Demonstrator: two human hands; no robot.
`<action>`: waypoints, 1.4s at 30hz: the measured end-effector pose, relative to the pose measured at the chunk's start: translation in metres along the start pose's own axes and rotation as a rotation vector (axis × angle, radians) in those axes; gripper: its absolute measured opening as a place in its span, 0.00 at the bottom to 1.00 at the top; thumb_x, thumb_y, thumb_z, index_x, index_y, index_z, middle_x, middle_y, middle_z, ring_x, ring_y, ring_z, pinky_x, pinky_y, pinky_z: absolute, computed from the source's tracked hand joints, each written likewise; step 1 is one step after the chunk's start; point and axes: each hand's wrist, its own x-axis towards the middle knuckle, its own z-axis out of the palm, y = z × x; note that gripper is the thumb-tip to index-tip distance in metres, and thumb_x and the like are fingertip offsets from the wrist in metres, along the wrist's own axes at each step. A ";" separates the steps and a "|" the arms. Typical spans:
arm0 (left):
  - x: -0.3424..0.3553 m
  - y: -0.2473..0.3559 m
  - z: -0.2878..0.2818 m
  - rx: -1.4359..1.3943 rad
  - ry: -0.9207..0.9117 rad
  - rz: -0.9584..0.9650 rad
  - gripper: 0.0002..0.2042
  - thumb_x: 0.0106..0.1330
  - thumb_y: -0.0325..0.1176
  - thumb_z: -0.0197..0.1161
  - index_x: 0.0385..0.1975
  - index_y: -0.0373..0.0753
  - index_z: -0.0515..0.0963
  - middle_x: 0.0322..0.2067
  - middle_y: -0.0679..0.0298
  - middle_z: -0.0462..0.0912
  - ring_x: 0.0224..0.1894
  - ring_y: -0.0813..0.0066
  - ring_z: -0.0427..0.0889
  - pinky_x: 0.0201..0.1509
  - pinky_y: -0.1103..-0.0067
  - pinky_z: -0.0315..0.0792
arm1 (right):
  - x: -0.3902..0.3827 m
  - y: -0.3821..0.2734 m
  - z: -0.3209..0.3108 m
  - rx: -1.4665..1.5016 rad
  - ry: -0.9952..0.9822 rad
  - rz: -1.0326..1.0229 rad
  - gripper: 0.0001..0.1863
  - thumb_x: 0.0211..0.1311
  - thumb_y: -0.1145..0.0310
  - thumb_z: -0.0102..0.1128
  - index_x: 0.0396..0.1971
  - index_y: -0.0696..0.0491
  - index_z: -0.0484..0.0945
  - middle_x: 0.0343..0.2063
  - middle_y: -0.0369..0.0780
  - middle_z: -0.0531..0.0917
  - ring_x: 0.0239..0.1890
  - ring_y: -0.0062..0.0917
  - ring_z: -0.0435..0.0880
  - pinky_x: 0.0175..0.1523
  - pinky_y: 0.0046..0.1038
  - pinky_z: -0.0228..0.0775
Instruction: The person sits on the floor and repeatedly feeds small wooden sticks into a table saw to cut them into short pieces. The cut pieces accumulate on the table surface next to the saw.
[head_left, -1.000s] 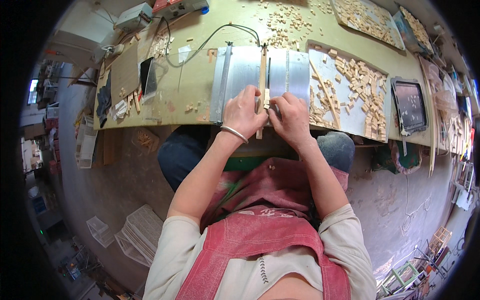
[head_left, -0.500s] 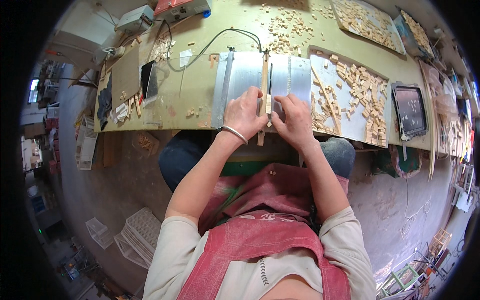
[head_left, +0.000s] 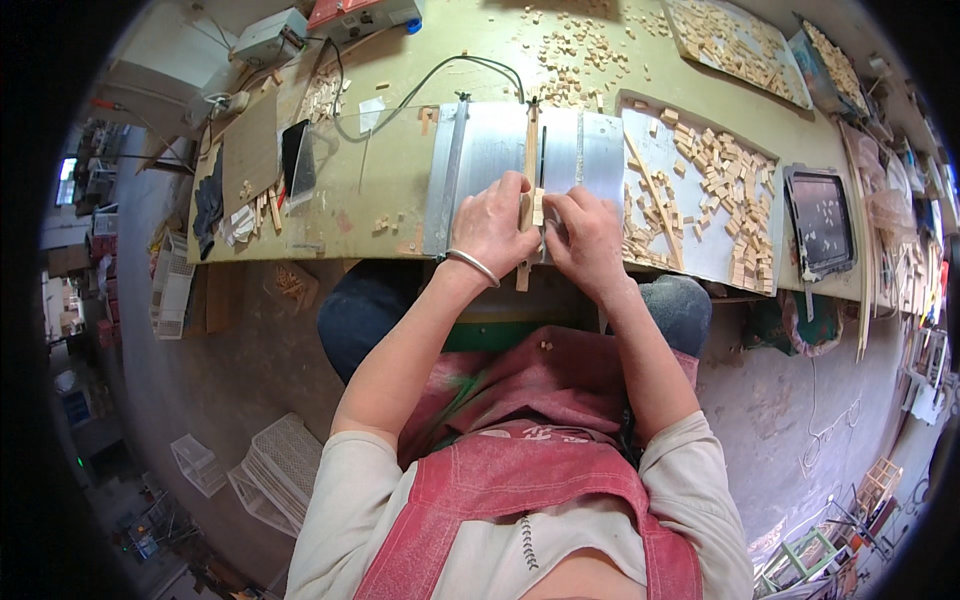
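My left hand [head_left: 488, 225], wearing a silver bangle, is curled against a long wooden strip [head_left: 530, 140] on a metal saw table [head_left: 480, 135] with a dark slot. A small pale stack of wooden pieces [head_left: 538, 207] lies along the strip's right side. My right hand [head_left: 585, 235] has its fingertips bent in on that stack from the right. Both thumbs point toward the strip; what lies beneath the fingertips is partly hidden.
A tray of small blocks [head_left: 715, 190] adjoins the saw table. A second tray [head_left: 735, 45], a black framed tray [head_left: 818, 220], a phone [head_left: 296, 150], cardboard [head_left: 245, 150] and a cable [head_left: 420, 80] are on the bench [head_left: 380, 200].
The bench appears slightly lower in view than a second ago. Since half a second ago, my right fingers have moved inward onto the pieces; my left hand has shifted very slightly.
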 end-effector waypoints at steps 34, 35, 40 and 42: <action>-0.002 -0.002 0.000 0.005 -0.044 0.092 0.19 0.63 0.37 0.72 0.51 0.41 0.77 0.38 0.54 0.83 0.39 0.51 0.87 0.46 0.58 0.81 | -0.013 -0.002 0.005 -0.081 0.061 -0.054 0.19 0.57 0.73 0.68 0.50 0.55 0.86 0.36 0.41 0.81 0.42 0.37 0.83 0.48 0.39 0.69; -0.003 -0.002 0.001 0.006 -0.036 0.097 0.18 0.63 0.37 0.72 0.51 0.41 0.77 0.39 0.54 0.83 0.39 0.51 0.87 0.46 0.58 0.80 | -0.014 -0.004 0.007 -0.087 0.051 -0.077 0.19 0.57 0.73 0.67 0.51 0.56 0.86 0.36 0.41 0.81 0.42 0.37 0.83 0.48 0.39 0.69; -0.004 -0.002 0.000 0.009 -0.026 0.105 0.18 0.62 0.36 0.72 0.51 0.42 0.78 0.39 0.55 0.83 0.40 0.52 0.87 0.47 0.58 0.80 | -0.019 -0.007 0.004 -0.070 0.102 -0.057 0.20 0.57 0.73 0.66 0.52 0.57 0.86 0.36 0.41 0.81 0.42 0.37 0.82 0.49 0.39 0.69; -0.004 -0.002 0.000 0.016 -0.034 0.103 0.18 0.62 0.36 0.72 0.51 0.42 0.78 0.39 0.55 0.83 0.41 0.52 0.87 0.47 0.59 0.80 | -0.019 -0.009 0.003 -0.091 0.030 -0.090 0.21 0.58 0.73 0.67 0.53 0.57 0.86 0.35 0.40 0.81 0.41 0.37 0.82 0.48 0.39 0.69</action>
